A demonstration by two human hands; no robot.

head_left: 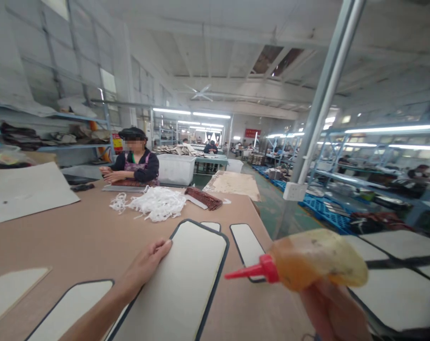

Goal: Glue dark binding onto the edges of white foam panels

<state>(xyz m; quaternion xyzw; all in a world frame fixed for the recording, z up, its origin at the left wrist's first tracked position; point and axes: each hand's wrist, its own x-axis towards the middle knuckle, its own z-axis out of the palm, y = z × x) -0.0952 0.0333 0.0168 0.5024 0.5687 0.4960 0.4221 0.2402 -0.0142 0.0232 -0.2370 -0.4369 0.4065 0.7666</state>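
My left hand [149,265] grips the left edge of a long cream panel [186,274] with rounded corners and a dark border, its thumb lying on the face. The panel is tilted up toward me over the brown table [90,241]. In my right hand [335,308] is a squeeze glue bottle [317,258] with amber liquid inside. Its red nozzle [250,271] points left, toward the panel's right edge; whether it touches cannot be told. My right fingers wrap the bottle from below and are partly hidden by it.
Similar bordered panels lie left [76,308] and behind [248,244]. White strips [158,202] are heaped at the middle back beside a brown bundle [205,198]. A co-worker [138,161] sits across the table. A metal post [317,104] rises at the right, near more panels [399,293].
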